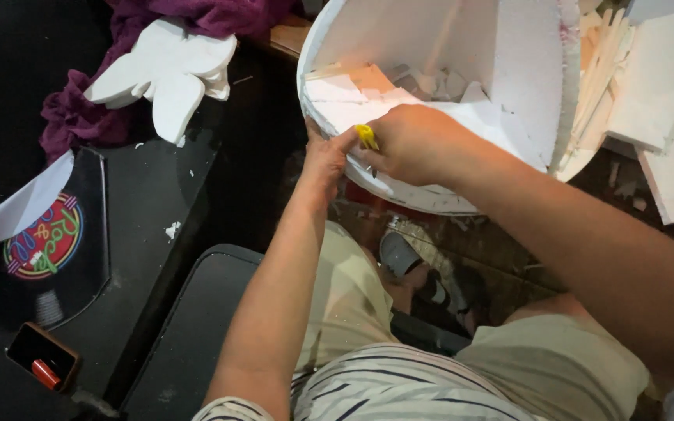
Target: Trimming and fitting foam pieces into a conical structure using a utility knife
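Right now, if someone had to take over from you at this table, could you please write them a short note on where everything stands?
Right hand: closed on a small yellow cutter, its tip at the near rim of the big round white foam piece.
Left hand: pressed against that same rim beside the cutter, steadying it.
Foam scraps lie inside the round piece; foam strips are stacked to the right; a white foam cutout lies on the dark table to the left.
Done: cannot tell how far the rim is trimmed.
Left: the rim under the grip.

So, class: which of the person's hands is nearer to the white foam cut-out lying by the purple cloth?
Left. The left hand is at the round foam piece's rim, on the cut-out's side; the right hand, holding a yellow tool, is farther away.
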